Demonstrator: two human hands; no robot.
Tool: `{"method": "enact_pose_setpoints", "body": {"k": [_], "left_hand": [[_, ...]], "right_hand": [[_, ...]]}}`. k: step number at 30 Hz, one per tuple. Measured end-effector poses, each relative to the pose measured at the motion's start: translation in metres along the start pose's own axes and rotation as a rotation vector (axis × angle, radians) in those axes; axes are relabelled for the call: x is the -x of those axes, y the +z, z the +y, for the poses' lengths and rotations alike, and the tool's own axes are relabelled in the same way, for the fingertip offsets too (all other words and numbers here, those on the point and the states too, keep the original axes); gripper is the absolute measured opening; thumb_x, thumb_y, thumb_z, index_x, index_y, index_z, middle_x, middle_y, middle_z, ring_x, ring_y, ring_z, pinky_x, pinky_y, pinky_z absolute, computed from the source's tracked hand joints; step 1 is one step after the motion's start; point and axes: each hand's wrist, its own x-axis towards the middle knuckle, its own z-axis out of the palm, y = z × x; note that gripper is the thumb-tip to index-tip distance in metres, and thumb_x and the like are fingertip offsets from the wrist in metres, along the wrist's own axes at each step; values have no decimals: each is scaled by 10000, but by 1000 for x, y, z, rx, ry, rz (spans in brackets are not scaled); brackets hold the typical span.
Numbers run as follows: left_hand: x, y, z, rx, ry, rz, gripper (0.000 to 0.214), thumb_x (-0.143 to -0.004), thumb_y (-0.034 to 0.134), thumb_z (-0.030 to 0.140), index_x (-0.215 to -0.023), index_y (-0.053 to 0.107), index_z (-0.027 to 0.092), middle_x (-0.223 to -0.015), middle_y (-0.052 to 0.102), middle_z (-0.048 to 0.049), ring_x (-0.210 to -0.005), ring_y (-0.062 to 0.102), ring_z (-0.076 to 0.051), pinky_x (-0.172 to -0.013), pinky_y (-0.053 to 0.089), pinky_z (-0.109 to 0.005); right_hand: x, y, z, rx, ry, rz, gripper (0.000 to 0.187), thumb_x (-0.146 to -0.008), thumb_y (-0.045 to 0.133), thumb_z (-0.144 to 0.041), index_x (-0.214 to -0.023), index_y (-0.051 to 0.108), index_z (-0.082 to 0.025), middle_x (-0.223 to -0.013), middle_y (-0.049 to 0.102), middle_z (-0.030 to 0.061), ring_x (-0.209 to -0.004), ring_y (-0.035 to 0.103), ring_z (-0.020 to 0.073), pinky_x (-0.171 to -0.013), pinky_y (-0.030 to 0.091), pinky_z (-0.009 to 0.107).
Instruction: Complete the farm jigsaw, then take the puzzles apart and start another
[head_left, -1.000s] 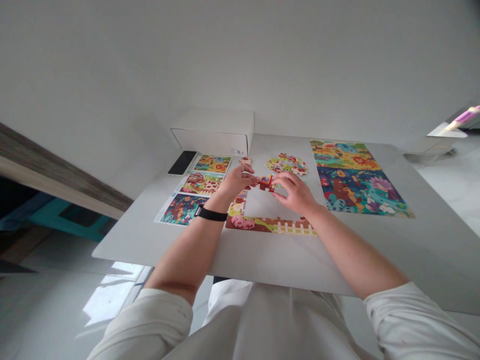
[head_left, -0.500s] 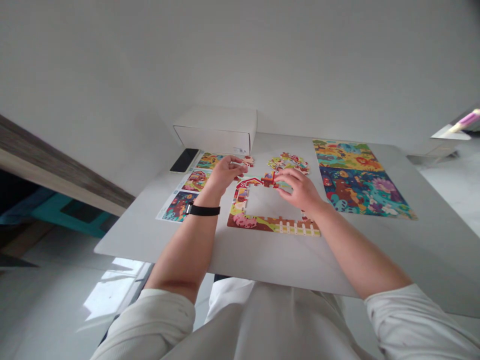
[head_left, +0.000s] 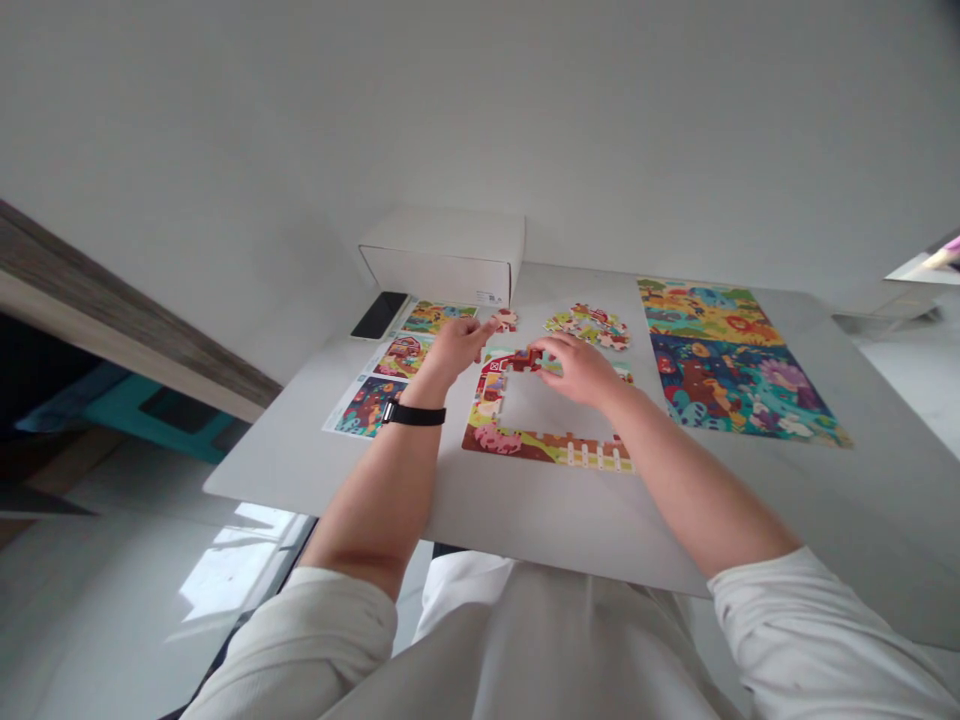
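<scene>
A partly built puzzle frame (head_left: 547,450) lies on the white table (head_left: 525,520), with its bottom and left edges joined. My right hand (head_left: 576,368) has its fingertips closed on a red puzzle piece (head_left: 525,360) at the frame's top edge. My left hand (head_left: 456,348), with a black band on the wrist, lies at the frame's top left corner. Its fingers are stretched out towards a small loose piece (head_left: 505,320) and hold nothing.
A heap of loose pieces (head_left: 589,325) lies beyond my right hand. Two finished puzzles (head_left: 731,360) lie at the right. A picture sheet (head_left: 394,368), a black phone (head_left: 379,314) and a white box (head_left: 446,255) sit at the left and back.
My right hand has brought the red piece down from the air to the frame's top edge. My left hand let go of it and moved out to the left, towards the small loose piece.
</scene>
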Motion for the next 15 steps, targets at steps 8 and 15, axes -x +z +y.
{"method": "enact_pose_setpoints", "body": {"k": [8, 15], "left_hand": [[1, 10, -5, -344, 27, -66, 385, -980, 599, 491, -741, 664, 196, -682, 679, -33, -657, 592, -175, -606, 370, -288], [10, 16, -3, -494, -47, -178, 300, -956, 658, 403, -1165, 744, 206, -1048, 802, -91, -873, 714, -225, -734, 482, -286]], "right_hand": [[11, 40, 19, -27, 7, 13, 317, -922, 735, -154, -1222, 770, -251, -1200, 731, 91, -1155, 680, 272, -1045, 549, 426], [12, 49, 16, 21, -3, -31, 286, -944, 729, -178, -1212, 794, -256, -1189, 733, 91, -1147, 674, 268, -1067, 534, 427]]}}
